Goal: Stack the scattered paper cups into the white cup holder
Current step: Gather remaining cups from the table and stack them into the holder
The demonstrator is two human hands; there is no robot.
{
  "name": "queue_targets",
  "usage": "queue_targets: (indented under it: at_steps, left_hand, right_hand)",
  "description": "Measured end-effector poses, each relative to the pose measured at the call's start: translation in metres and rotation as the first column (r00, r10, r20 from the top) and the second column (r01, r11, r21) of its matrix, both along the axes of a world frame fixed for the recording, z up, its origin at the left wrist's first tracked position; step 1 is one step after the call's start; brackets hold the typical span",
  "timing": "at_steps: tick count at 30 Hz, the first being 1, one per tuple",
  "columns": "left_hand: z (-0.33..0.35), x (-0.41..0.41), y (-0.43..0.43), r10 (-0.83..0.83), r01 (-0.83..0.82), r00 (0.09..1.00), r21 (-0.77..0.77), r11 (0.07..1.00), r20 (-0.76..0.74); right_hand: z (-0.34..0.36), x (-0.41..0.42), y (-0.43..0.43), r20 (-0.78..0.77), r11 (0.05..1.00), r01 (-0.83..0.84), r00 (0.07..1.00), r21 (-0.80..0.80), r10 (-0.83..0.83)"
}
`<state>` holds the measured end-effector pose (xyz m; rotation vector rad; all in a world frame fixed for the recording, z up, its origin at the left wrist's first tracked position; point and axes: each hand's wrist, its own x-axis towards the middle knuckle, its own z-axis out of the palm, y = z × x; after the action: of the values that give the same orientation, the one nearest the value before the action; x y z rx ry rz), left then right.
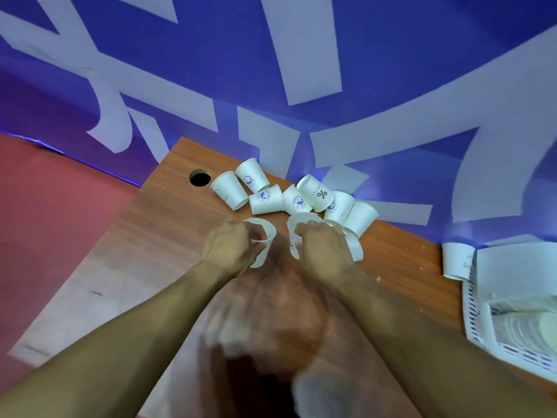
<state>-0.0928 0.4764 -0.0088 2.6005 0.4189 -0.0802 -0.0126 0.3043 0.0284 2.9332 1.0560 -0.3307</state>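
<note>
Now each hand, left (230, 247) & right (324, 247), grips a paper cup (265, 236).

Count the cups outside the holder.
11 cups: seven near the wall, one in left hand, one in right hand, one beside it, one by the holder; others possibly hidden.
</note>
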Motion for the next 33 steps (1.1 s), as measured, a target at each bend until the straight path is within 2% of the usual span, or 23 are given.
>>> queue_targets:
  at_steps: [4,7,11,24,33]
  left_hand:
    - [0.029,-0.005,-0.044,-0.176,0.153,0.972,0.154,0.976,0.154]
    - [0.052,-0.005,-0.081,-0.194,0.164,0.948,0.136,0.977,0.252]
    - [0.075,-0.002,-0.147,-0.277,0.233,0.925,0.189,0.954,0.26]
    - [0.111,0.031,-0.408,-0.447,0.404,0.828,0.193,0.894,0.339]
    - [0.111,0.055,-0.513,-0.474,0.397,0.761,0.26,0.88,0.443]
  right_hand:
    - [0.02,-0.013,-0.043,0.084,0.998,0.038,0.996,0.04,-0.041]
    - [0.033,-0.023,-0.084,0.087,0.991,0.079,0.992,0.111,-0.089]
    - [0.048,-0.034,-0.151,0.125,0.979,0.103,0.984,0.178,-0.126]
    - [0.089,-0.046,-0.412,0.284,0.933,0.288,0.895,0.216,-0.343]
    - [0.087,-0.028,-0.52,0.313,0.884,0.368,0.836,0.288,-0.45]
